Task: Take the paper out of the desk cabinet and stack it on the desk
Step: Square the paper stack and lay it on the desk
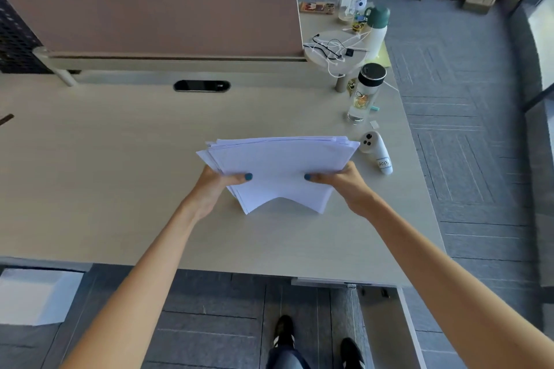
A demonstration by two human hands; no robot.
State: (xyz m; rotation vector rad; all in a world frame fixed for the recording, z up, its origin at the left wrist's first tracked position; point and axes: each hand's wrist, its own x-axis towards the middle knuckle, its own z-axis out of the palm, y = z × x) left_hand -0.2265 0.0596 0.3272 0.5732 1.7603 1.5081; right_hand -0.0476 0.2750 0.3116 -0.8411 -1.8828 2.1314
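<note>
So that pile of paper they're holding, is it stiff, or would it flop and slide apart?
Probably floppy: the stack of paper sags between the left hand and right hand, and its near edge curves. The sheets likely slip easily, since their edges are already fanned at the left corner. It seems light enough to hold by thumbs and fingers.

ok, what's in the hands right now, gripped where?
A stack of white paper, held over the desk. Left hand grips its left edge, right hand its right edge, thumbs on top.
</note>
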